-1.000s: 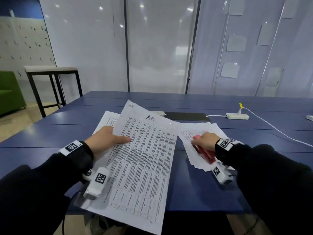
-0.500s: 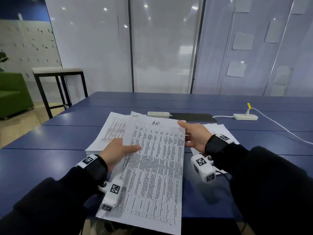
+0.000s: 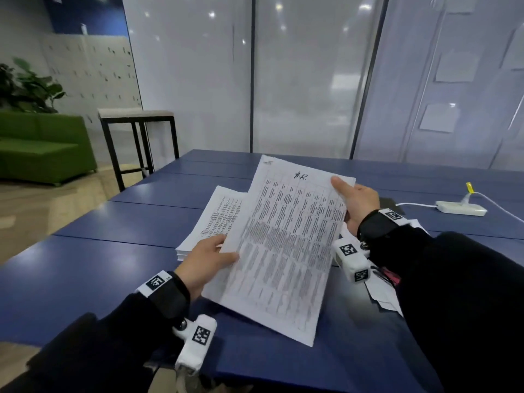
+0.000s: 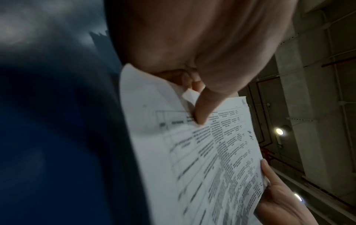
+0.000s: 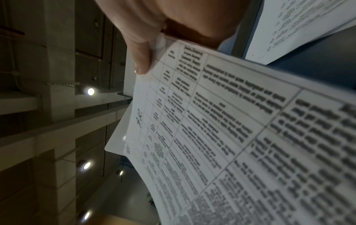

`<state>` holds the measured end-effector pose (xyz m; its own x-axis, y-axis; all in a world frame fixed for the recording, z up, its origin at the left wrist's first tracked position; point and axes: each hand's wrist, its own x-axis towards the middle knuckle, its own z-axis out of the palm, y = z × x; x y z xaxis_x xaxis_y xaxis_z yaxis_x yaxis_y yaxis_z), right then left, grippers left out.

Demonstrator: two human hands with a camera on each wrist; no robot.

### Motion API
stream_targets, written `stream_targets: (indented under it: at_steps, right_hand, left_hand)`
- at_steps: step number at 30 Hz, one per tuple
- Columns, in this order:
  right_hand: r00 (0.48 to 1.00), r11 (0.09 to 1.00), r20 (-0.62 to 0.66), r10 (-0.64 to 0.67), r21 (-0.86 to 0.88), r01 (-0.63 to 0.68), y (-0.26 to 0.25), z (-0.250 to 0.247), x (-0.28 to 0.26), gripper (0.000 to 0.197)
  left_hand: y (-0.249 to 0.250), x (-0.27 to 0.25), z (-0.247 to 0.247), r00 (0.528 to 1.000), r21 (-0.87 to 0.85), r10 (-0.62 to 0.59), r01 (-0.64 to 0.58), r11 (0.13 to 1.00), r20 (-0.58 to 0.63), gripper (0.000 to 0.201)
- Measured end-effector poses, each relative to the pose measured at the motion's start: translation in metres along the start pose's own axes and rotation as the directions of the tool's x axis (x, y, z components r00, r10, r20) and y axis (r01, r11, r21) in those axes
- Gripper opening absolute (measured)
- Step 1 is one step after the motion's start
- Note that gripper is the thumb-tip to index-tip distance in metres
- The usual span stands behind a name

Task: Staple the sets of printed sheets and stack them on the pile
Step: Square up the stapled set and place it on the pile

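Observation:
A set of printed sheets [image 3: 286, 245] with tables and a handwritten mark at the top is lifted and tilted above the blue table [image 3: 119, 222]. My left hand [image 3: 208, 259] pinches its left edge, thumb [image 4: 202, 112] on top. My right hand [image 3: 354, 205] holds the far right corner, thumb [image 5: 140, 60] on the printed face [image 5: 231, 137]. A pile of printed sheets [image 3: 209, 222] lies on the table just behind and left of the held set. The red stapler [image 3: 392, 276] lies on loose sheets [image 3: 382, 296] under my right forearm, mostly hidden.
A white power strip [image 3: 460, 208] with a white cable lies at the back right of the table. A dark flat panel shows beside my right wrist. A black-framed high table [image 3: 136, 117] and a green sofa [image 3: 42, 148] stand off to the left. Glass walls rise behind.
My right hand let go of the red stapler and took the top right corner of the set. Both hands then lifted the set off the table and swung it left, toward the pile.

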<state>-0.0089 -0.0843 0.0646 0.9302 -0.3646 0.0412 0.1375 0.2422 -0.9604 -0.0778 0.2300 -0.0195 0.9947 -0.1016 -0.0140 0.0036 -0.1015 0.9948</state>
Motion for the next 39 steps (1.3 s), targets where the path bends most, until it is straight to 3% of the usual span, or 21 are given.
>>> stream_targets:
  at_steps: [2, 4, 6, 10, 16, 27, 30, 34, 36, 39]
  right_hand:
    - [0.984, 0.988, 0.141, 0.108, -0.125, -0.090, 0.002, 0.014, -0.003, 0.018]
    - [0.917, 0.924, 0.281, 0.283, -0.338, -0.182, 0.009, 0.029, -0.012, 0.017]
    - [0.861, 0.853, 0.340, 0.378, -0.490, -0.182, 0.020, 0.043, -0.020, 0.012]
    - [0.871, 0.835, 0.329, 0.366, -0.530, -0.151, 0.043, 0.070, -0.016, 0.013]
    - [0.877, 0.764, 0.296, 0.378, -0.635, -0.115, 0.074, 0.091, -0.010, 0.016]
    - [0.891, 0.733, 0.220, 0.398, -0.661, -0.164, 0.093, 0.090, -0.016, 0.021]
    - [0.897, 0.733, 0.207, 0.390, -0.660, -0.166, 0.093, 0.090, -0.017, 0.019]
    - [0.895, 0.749, 0.208, 0.394, -0.637, -0.182, 0.092, 0.088, -0.019, 0.019]
    - [0.901, 0.766, 0.211, 0.379, -0.618, -0.177, 0.093, 0.088, -0.020, 0.018]
    - [0.896, 0.749, 0.255, 0.363, -0.653, -0.117, 0.095, 0.092, -0.021, 0.011]
  left_hand:
    - [0.012, 0.012, -0.011, 0.992, 0.008, 0.041, -0.040, 0.999, -0.119, 0.028]
    - [0.031, 0.030, -0.026, 0.980, 0.010, 0.049, -0.048, 0.999, -0.194, 0.025]
    - [0.045, 0.052, -0.044, 0.968, 0.036, 0.044, -0.036, 0.999, -0.245, 0.026]
    - [0.048, 0.093, -0.072, 0.960, 0.153, -0.006, 0.051, 0.987, -0.280, 0.030]
    - [0.015, 0.120, -0.088, 0.949, 0.346, -0.099, 0.205, 0.916, -0.301, 0.020]
    - [-0.009, 0.133, -0.095, 0.964, 0.611, -0.049, 0.206, 0.765, -0.263, 0.008]
    - [-0.008, 0.132, -0.096, 0.964, 0.631, -0.050, 0.209, 0.747, -0.260, 0.006]
    - [-0.002, 0.129, -0.091, 0.955, 0.647, -0.070, 0.248, 0.721, -0.288, 0.033]
    - [-0.001, 0.131, -0.090, 0.947, 0.625, -0.078, 0.266, 0.734, -0.312, 0.043]
    - [0.002, 0.132, -0.087, 0.938, 0.536, -0.111, 0.282, 0.796, -0.329, 0.039]
